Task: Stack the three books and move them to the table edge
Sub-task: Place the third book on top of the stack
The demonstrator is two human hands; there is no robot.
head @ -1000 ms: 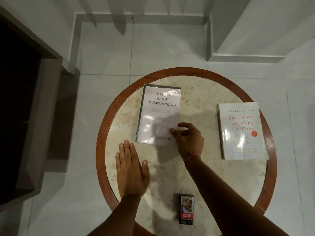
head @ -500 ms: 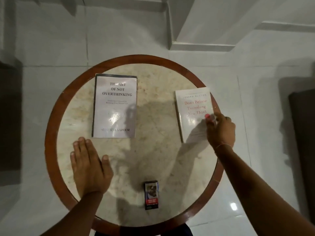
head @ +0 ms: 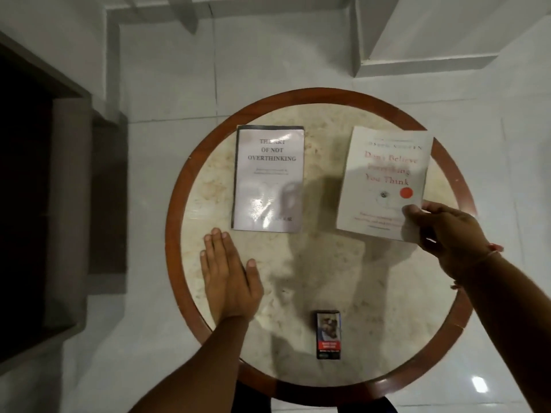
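Note:
A pale grey book titled "The Art of Not Overthinking" (head: 268,178) lies flat on the left half of the round marble table (head: 328,263). A white book with red lettering, "Don't Believe Everything You Think" (head: 384,180), is raised and tilted over the table's right side. My right hand (head: 447,236) grips its lower right corner, thumb on the cover. My left hand (head: 228,275) rests flat on the table just below the grey book, fingers together, holding nothing. Only two books are in view.
A small dark packet (head: 328,335) lies near the table's front edge. The table has a brown wooden rim (head: 176,234). Dark furniture (head: 44,204) stands on the left on the white tiled floor. A white step (head: 417,61) rises at the back right.
My right hand went from the grey book across to the white book, took hold of it and lifted it off the table. My left hand stayed flat in place.

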